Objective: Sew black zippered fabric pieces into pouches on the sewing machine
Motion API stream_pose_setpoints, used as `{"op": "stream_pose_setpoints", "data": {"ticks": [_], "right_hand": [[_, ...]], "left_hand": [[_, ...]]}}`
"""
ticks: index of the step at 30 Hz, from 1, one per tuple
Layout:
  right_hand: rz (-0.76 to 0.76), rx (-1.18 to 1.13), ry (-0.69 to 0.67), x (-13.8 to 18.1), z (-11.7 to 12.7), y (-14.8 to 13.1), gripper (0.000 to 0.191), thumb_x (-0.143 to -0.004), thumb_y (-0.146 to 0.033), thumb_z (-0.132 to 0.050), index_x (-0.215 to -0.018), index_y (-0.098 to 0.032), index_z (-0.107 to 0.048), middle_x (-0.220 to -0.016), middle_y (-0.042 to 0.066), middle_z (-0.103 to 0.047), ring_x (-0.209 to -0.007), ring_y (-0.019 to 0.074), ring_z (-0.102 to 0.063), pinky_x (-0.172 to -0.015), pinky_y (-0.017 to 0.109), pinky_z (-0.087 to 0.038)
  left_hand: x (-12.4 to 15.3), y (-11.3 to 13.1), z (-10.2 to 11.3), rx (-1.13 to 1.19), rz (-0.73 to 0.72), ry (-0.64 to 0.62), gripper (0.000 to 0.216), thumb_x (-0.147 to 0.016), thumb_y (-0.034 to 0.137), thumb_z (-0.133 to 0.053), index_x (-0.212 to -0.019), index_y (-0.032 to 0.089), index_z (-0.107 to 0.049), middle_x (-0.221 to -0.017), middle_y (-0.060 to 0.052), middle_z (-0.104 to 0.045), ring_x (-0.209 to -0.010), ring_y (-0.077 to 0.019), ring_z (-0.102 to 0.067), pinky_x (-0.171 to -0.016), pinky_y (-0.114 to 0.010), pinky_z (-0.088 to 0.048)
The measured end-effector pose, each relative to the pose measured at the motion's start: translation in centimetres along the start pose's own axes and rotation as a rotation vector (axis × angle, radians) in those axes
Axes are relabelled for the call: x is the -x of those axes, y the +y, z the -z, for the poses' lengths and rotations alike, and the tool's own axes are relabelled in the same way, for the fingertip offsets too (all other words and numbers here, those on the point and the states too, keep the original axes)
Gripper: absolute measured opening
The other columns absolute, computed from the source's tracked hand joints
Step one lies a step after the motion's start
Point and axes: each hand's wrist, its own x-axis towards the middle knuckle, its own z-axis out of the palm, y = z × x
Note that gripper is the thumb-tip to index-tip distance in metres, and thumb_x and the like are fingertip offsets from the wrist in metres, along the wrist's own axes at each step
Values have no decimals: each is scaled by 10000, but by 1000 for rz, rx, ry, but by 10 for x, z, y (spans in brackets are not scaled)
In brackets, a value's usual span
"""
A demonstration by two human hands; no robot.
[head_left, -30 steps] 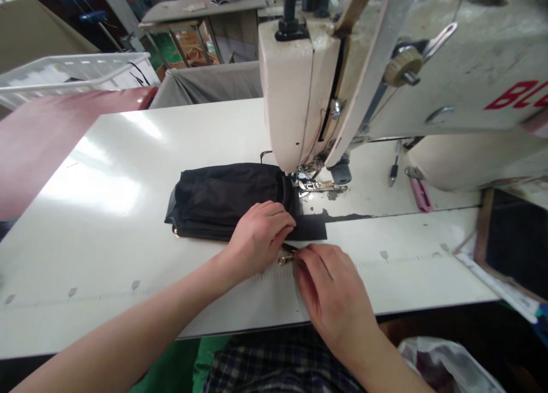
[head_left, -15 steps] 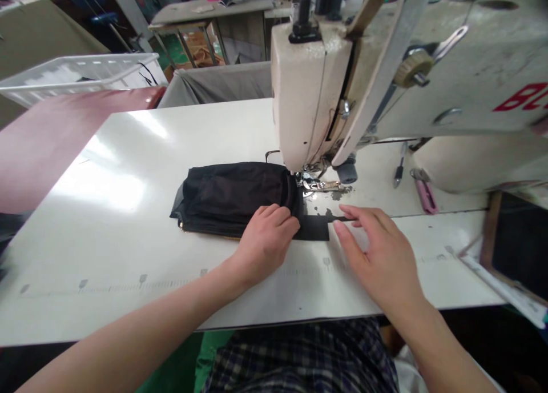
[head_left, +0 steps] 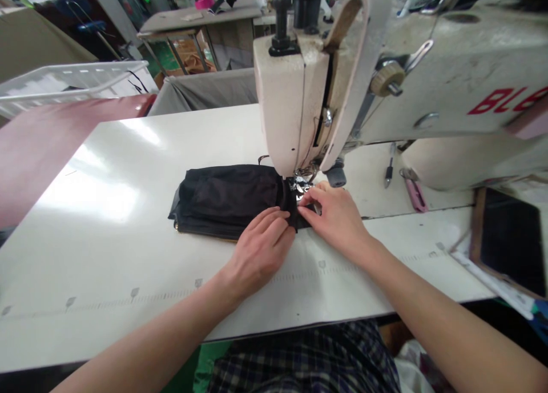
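1. Left hand [head_left: 261, 241] lies flat and open, fingers spread on the right end of the black fabric piece [head_left: 226, 196], pressing it to the table [head_left: 107, 210]
2. Right hand [head_left: 338, 216] has its fingers curled, thumb and forefinger seemingly pinched on the fabric's end, touching the presser foot [head_left: 302, 184]
3. Judged from this, the step in hand is seating the fabric's end under the foot; a next move would call for keeping the edge square to the needle line and the fingertips out from beneath the foot
4. That fabric is thin, matt and slightly creased, folded into a soft oblong; a brass-coloured zipper [head_left: 205, 236] runs along its near edge
5. Behind it stands the sewing machine [head_left: 299, 96], cream enamel, chipped and grimy, with red lettering on its arm
6. White and glossy, the table has ruler marks along its front
7. Right of the needle lie a pen-like tool [head_left: 389, 167] and pink clippers [head_left: 413, 193]; far left are a pink sheet [head_left: 43, 147] and a white slatted basket [head_left: 64, 79]
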Motion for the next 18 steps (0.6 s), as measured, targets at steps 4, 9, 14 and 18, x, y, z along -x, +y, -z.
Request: {"op": "stream_pose_setpoints", "data": {"ticks": [4, 9, 14, 18], "right_hand": [[11, 3, 26, -6, -2, 0, 79, -809, -244, -643, -743, -217, -675, -787, 28, -629, -741, 198, -538, -649, 306, -368], [44, 64, 61, -2, 1, 0, 127, -871, -267, -585, -821, -200, -680, -831, 51, -655, -786, 221, -563, -693, 327, -409], [83, 207, 149, 23, 19, 3, 241, -934, -320, -481, -924, -167, -667, -872, 88, -661, -863, 262, -570, -755, 374, -432], [64, 271, 91, 52, 20, 3, 312, -934, -344, -460, -1087, -138, -636, -1025, 135, -644, -979, 301, -554, -834, 437, -445]], "left_hand": [[-3, 4, -1, -89, 10, -87, 345, -962, 102, -317, -799, 122, -620, -834, -72, -652, -957, -178, -651, -928, -329, -542], [-5, 10, 0, -117, 48, -149, 343, -953, 92, -314, -773, 125, -604, -810, -73, -637, -993, -200, -652, -953, -363, -531], [-5, 11, -2, -63, 95, -198, 293, -934, 57, -325, -804, 131, -576, -811, -69, -635, -1105, -230, -625, -987, -467, -496], [-7, 15, 0, 10, 236, -259, 287, -906, 5, -310, -864, 149, -554, -921, -77, -653, -1191, -246, -572, -1057, -672, -300]]}}
